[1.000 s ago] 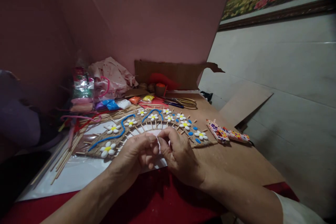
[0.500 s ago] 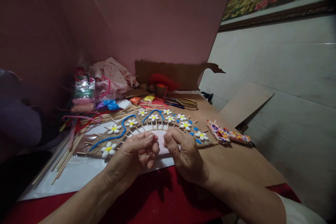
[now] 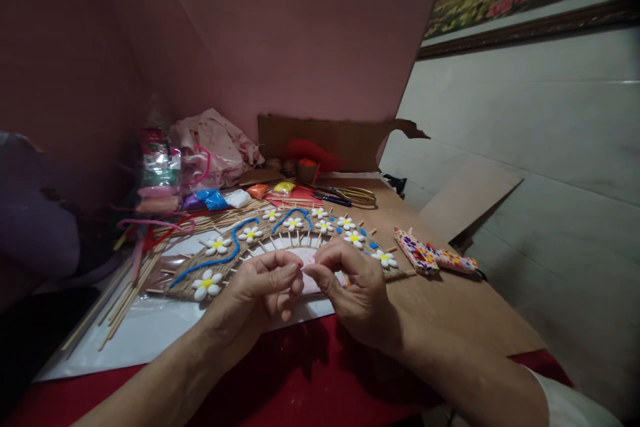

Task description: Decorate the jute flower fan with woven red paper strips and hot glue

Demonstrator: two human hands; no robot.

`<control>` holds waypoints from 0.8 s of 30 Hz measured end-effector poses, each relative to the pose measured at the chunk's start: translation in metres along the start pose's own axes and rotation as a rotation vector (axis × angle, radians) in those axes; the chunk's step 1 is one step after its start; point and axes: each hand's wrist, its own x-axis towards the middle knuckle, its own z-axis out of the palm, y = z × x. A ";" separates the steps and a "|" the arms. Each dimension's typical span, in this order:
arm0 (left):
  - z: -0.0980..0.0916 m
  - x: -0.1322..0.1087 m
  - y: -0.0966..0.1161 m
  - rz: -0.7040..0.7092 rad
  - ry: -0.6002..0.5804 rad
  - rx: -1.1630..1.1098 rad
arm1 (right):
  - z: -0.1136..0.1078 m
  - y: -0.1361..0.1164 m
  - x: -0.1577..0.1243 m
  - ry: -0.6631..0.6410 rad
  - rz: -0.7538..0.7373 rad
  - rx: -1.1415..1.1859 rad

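Thumb and fingertips of my left hand (image 3: 270, 283) are pinched together, with a tiny red speck showing at the tips. Close beside it, my right hand (image 3: 357, 290) pinches thumb to forefinger; whatever lies between them is too small to make out. Both hands are held over the near inner edge of an arc-shaped panel (image 3: 197, 260) wound with twine over wooden sticks. White flowers (image 3: 217, 245) with yellow centres and a blue wavy strand (image 3: 230, 255) lie on the panel. Small blue leaf-like pieces (image 3: 373, 246) sit on its right part, which my right hand partly covers.
Wooden sticks (image 3: 125, 293) lie at the left on white sheeting. Behind the panel are packets of blue (image 3: 213, 199), white and yellow material, plus scissors (image 3: 357, 196). A flower-patterned glue gun (image 3: 433, 257) rests on the brown board (image 3: 465, 310) at right. Red cloth (image 3: 280, 373) covers the front.
My right hand has turned, its thumb and forefinger now stretched toward the left fingertips. My left fingers have shifted slightly and the two hands' tips are closer. The panel stays put.
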 end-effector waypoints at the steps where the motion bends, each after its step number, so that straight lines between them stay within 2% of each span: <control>1: 0.000 0.000 -0.001 0.006 0.003 0.005 | 0.000 0.000 0.000 0.006 0.006 0.014; 12: -0.001 0.002 -0.004 0.043 -0.023 0.055 | 0.000 -0.004 0.001 -0.061 -0.090 -0.039; 24: -0.002 0.004 -0.006 0.122 -0.008 0.058 | 0.002 -0.004 0.000 -0.067 -0.004 -0.078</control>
